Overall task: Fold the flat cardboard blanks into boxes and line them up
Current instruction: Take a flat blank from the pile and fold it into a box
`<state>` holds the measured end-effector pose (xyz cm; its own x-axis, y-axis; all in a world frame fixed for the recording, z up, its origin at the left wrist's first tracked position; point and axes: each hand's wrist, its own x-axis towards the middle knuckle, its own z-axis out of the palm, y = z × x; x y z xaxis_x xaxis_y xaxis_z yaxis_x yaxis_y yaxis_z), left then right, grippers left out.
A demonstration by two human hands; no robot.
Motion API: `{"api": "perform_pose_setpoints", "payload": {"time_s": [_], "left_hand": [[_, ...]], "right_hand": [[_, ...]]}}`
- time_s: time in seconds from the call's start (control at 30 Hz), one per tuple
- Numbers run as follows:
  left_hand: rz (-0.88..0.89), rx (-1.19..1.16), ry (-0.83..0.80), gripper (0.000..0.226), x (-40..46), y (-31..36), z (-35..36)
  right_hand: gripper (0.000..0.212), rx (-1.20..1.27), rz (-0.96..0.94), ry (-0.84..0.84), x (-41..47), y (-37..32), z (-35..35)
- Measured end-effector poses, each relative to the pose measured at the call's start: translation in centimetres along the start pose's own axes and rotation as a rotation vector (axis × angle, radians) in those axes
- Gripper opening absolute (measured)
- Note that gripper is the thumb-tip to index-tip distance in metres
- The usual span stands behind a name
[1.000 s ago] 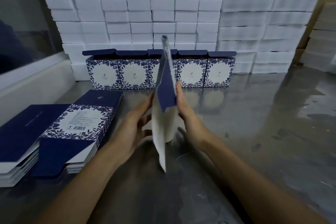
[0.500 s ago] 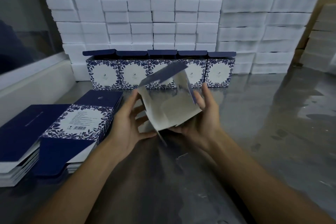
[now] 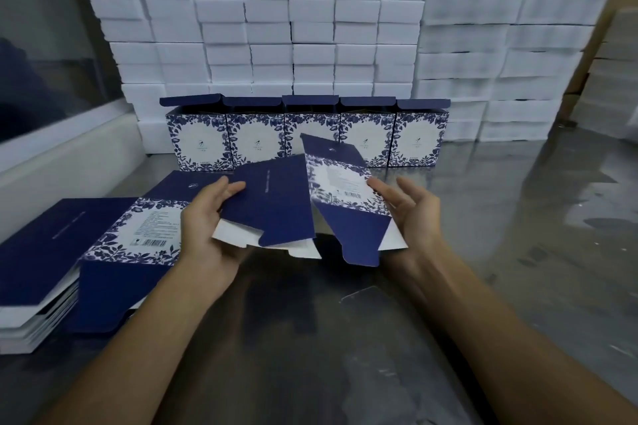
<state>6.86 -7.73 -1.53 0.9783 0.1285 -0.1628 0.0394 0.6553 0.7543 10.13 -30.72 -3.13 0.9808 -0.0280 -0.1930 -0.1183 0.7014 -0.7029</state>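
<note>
I hold a partly opened blue-and-white floral blank above the table, its navy panel to the left and its label panel to the right. My left hand grips the navy panel's left edge, thumb on top. My right hand supports the label panel's right side with fingers spread and nearly straight. White flaps hang from the blank's lower edge. Several folded boxes stand in a row at the back, lids up. Two piles of flat blanks lie at the left.
A wall of stacked white cartons rises behind the row of boxes. The shiny metal table stretches below my hands and to the right. A white ledge and window run along the left side.
The blank went from standing edge-on between my hands, to opened with its white inside showing, to turned over with its printed outside facing me. Both hands moved apart.
</note>
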Motion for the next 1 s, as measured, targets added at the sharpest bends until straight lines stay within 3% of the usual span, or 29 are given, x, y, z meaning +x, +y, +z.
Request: {"api": "perform_pose_setpoints", "payload": {"time_s": [0.13,0.23,0.33,0.5,0.63,0.7,0.73,0.87,1.0], "left_hand": [[-0.010,-0.083,-0.020,0.044,0.2,0.4,-0.4],[-0.011,-0.040,-0.043,0.040,0.0,0.2,-0.3],[0.007,0.051,-0.070,0.032,-0.1,-0.5,0.1],[0.062,0.242,-0.136,0.054,0.1,-1.8,0.2],[0.169,0.468,-0.353,0.058,0.2,-2.3,0.0],[0.201,0.528,-0.425,0.074,-0.1,-2.5,0.0],[0.225,0.534,-0.445,0.081,-0.2,-2.5,0.0],[0.314,0.570,-0.501,0.086,-0.1,-2.6,-0.4],[0.360,0.567,-0.504,0.090,-0.2,-2.5,-0.5]], "right_hand": [[0.052,0.096,-0.005,-0.020,-0.1,-0.7,-0.4],[0.046,0.194,0.049,-0.054,-0.8,-0.6,0.2],[0.054,0.230,0.079,-0.153,-1.4,-0.2,0.8],[0.061,0.052,-0.068,-0.199,-1.6,0.2,1.4],[0.065,-0.216,-0.166,-0.301,-2.4,1.4,2.4],[0.063,-0.358,-0.215,-0.331,-2.4,2.2,2.8],[0.066,-0.456,-0.270,-0.355,-2.1,2.6,2.8],[0.116,-0.732,-0.380,-0.446,-1.6,3.0,2.1],[0.135,-0.836,-0.402,-0.533,-1.0,3.3,1.2]]}}
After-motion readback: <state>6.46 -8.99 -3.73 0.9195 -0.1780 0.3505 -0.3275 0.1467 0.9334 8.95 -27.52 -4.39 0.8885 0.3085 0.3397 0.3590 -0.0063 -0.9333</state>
